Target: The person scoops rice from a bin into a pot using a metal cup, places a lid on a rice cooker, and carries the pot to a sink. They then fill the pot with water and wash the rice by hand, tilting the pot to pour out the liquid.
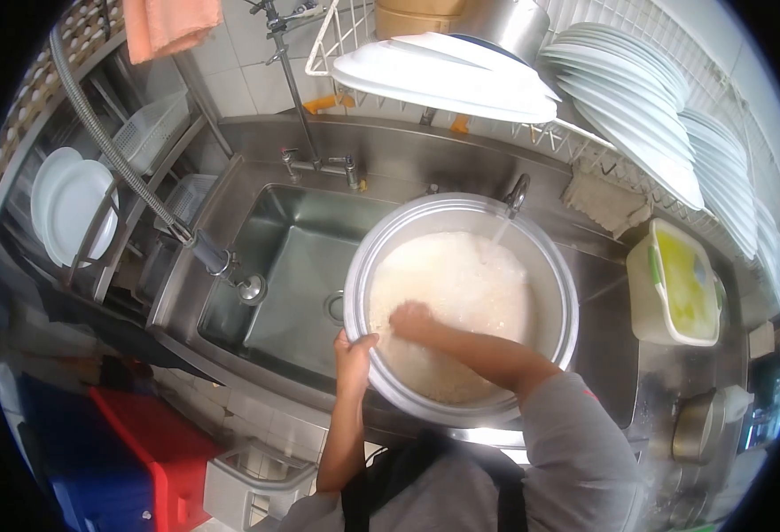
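Here: left hand (354,348) clamped on near rim of large steel pot (558,293); right hand (412,319) sunk in cloudy rice water (461,284), fingers hidden, grip unclear. Tap stream (501,229) beyond right hand. Steel sink basin (292,275) left of left hand; white plates (638,97) racked above.

Single head-worn view, looking steeply down, close over the sink (292,266)

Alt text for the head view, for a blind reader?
A person's right hand is sunk in wet rice inside a large metal pot, while the left hand grips its rim. The pot sits at a steel sink under a running tap, with white plates racked above.
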`<state>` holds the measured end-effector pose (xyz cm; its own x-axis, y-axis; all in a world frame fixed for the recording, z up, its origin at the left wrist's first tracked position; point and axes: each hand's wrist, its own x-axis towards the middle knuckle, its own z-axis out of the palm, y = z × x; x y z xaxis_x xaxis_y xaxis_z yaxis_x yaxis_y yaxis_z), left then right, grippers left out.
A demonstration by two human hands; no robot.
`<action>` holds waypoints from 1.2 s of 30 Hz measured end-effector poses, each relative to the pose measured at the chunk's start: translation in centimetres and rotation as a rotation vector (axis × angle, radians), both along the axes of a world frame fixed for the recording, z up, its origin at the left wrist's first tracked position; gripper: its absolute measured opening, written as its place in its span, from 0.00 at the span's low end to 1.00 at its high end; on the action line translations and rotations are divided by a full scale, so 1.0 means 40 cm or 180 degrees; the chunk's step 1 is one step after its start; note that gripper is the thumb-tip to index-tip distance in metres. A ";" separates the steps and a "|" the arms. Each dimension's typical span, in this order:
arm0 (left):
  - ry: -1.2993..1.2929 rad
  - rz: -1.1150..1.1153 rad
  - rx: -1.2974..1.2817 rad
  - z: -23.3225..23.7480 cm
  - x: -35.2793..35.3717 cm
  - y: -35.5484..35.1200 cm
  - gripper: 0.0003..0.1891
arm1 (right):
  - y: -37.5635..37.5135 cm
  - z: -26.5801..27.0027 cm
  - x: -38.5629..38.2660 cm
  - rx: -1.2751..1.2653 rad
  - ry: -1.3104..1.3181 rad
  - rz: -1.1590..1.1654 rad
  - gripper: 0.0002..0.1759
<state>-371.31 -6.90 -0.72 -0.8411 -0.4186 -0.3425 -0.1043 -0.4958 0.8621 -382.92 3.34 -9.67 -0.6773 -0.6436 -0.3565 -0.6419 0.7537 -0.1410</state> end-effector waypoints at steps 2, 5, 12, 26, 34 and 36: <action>0.0047 -0.0014 0.0018 -0.004 0.002 -0.006 0.12 | 0.008 -0.027 -0.119 -0.0128 0.0223 -0.0361 0.18; 0.0114 0.0112 -0.0013 -0.009 0.005 0.003 0.12 | 0.076 -0.041 -0.265 0.0190 0.1051 -0.0923 0.28; 0.0103 0.0273 0.0116 -0.020 -0.008 0.010 0.11 | 0.356 0.076 -0.292 0.0041 -0.0531 -0.1789 0.42; 0.0037 0.0261 -0.0108 -0.012 -0.002 -0.001 0.10 | 0.195 0.046 0.140 -0.0582 -0.1833 0.0586 0.38; 0.0083 0.0043 -0.0036 -0.044 0.009 -0.018 0.14 | -0.027 0.031 -0.102 -0.0217 -0.0404 -0.0515 0.34; 0.0076 0.0090 -0.0046 -0.038 0.011 -0.011 0.14 | -0.008 0.040 -0.178 -0.0143 0.0486 -0.1074 0.31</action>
<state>-370.86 -7.35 -2.22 -0.8367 -0.4471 -0.3162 -0.0697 -0.4858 0.8713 -390.02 3.01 -8.06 -0.8972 -0.3878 -0.2113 -0.3747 0.9217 -0.1006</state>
